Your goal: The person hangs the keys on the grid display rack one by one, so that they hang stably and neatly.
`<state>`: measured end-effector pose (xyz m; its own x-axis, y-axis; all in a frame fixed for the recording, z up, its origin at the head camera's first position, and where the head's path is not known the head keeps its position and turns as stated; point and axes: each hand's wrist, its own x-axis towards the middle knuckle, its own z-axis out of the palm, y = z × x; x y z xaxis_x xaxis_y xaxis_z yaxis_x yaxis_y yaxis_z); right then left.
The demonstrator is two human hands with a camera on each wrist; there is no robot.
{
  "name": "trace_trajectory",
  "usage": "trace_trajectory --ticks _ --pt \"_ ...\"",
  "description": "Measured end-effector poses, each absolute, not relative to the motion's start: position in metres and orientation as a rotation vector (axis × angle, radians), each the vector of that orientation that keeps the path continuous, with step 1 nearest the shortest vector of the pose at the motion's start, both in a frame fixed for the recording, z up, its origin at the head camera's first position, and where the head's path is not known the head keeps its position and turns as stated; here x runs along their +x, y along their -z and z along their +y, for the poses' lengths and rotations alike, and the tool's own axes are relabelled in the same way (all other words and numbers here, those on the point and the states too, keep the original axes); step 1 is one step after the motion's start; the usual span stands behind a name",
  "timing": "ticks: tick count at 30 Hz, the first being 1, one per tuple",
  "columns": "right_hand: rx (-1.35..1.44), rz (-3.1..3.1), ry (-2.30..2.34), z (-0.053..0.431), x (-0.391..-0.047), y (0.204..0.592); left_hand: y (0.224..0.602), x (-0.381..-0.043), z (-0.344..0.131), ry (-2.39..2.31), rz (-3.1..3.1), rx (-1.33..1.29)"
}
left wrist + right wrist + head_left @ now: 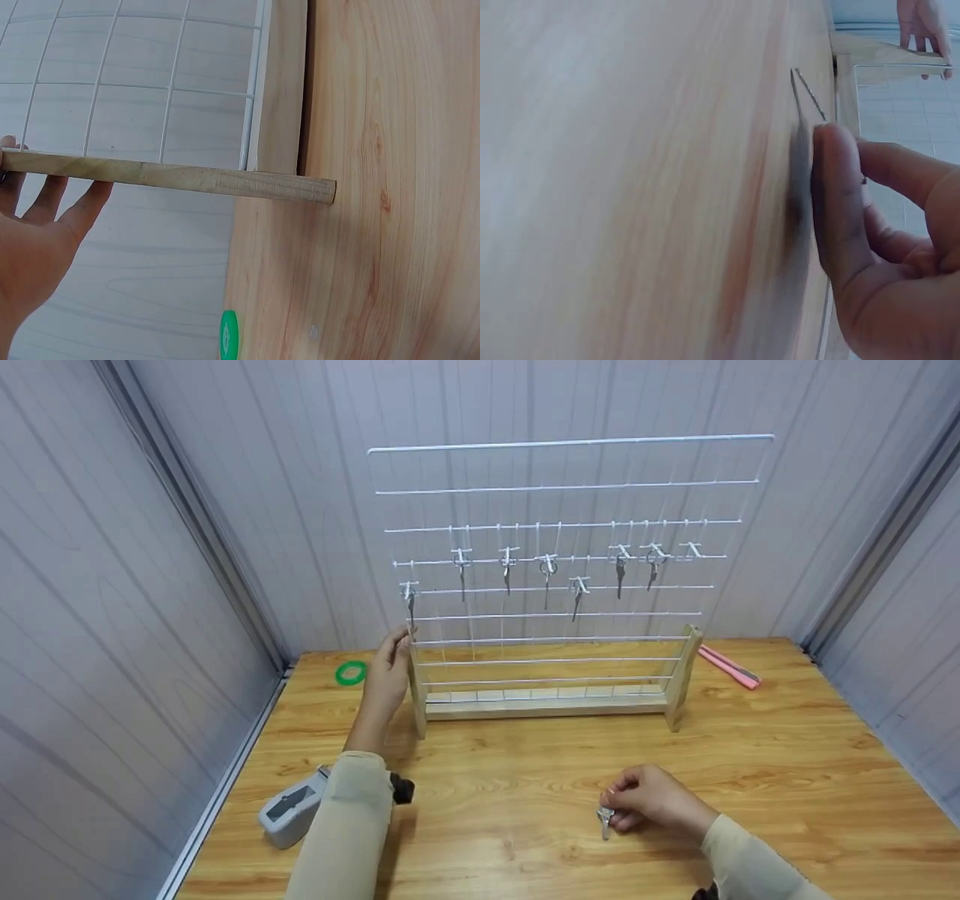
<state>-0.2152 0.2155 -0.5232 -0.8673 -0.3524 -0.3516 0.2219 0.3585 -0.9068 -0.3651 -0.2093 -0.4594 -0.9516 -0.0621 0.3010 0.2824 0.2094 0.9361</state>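
Observation:
A white wire grid rack point(555, 639) stands upright in a wooden base, with several keys on its hooks, among them a key point(620, 577) toward the right. At the rack's left end my left hand point(388, 667) grips the top of the wooden side post point(202, 178); fingers lie against its outer face in the left wrist view. My right hand point(649, 796) pinches a small metal key point(604, 825) between thumb and fingers, close over the tabletop in front of the rack. In the right wrist view the thumb hides most of the key point(810, 94), leaving its thin end visible.
On the left, a grey price-label gun point(294, 814) lies beside my left forearm. A green tape roll point(350, 673) rests behind it, near the back edge. Right of the rack lies a pink-handled tool point(729, 667). Panelled walls point(187, 457) close in the wooden table point(487, 802).

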Motion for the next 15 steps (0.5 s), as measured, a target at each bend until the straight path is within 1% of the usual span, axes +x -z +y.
trace_trajectory --ticks 6,15 --pt "-0.119 2.119 1.620 0.213 -0.214 0.506 0.459 -0.363 -0.209 1.804 -2.207 -0.207" --pt "-0.173 2.335 1.591 0.216 -0.213 0.471 0.458 -0.363 -0.208 1.794 -2.202 -0.213"
